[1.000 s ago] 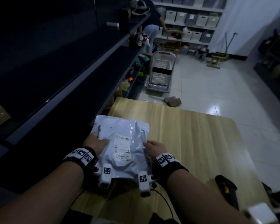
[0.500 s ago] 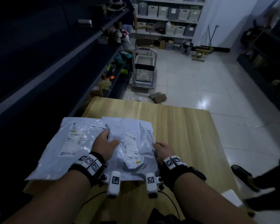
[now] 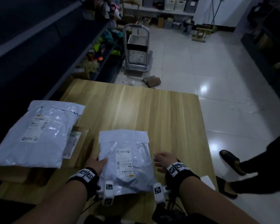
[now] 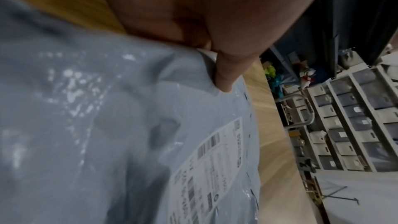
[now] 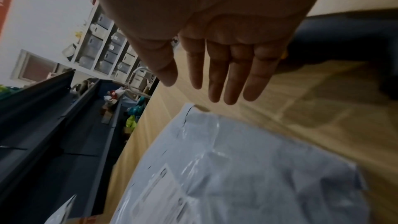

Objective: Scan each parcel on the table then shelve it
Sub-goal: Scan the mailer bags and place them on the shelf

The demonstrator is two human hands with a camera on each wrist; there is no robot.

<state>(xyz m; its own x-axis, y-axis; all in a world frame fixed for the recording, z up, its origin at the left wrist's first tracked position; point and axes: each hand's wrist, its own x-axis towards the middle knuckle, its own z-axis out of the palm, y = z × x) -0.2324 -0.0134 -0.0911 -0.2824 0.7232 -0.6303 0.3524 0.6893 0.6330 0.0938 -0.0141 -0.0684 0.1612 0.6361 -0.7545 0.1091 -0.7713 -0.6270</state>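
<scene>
A small grey poly-mailer parcel (image 3: 124,160) lies label up on the wooden table (image 3: 152,110), close to its near edge. My left hand (image 3: 99,162) holds its left edge; the thumb (image 4: 224,76) presses on top of the parcel (image 4: 107,125) and the other fingers are hidden beneath. My right hand (image 3: 159,159) hovers just right of the parcel, not touching it. Its fingers (image 5: 217,77) are straight and spread above the bare wood, with the parcel (image 5: 247,168) below them. A larger grey parcel (image 3: 37,131) lies at the table's left.
A flat brown carton (image 3: 81,147) sticks out from under the larger parcel. Dark shelving (image 3: 39,50) runs along the left. A trolley with a basket (image 3: 137,49) stands on the floor beyond the table. Another person's sandalled foot (image 3: 231,164) is at the right. A white object (image 3: 207,181) sits at the table's right edge.
The small parcel has moved right, off the larger parcel, onto bare table. My right hand has let go of it and opened. The view has swung down and right.
</scene>
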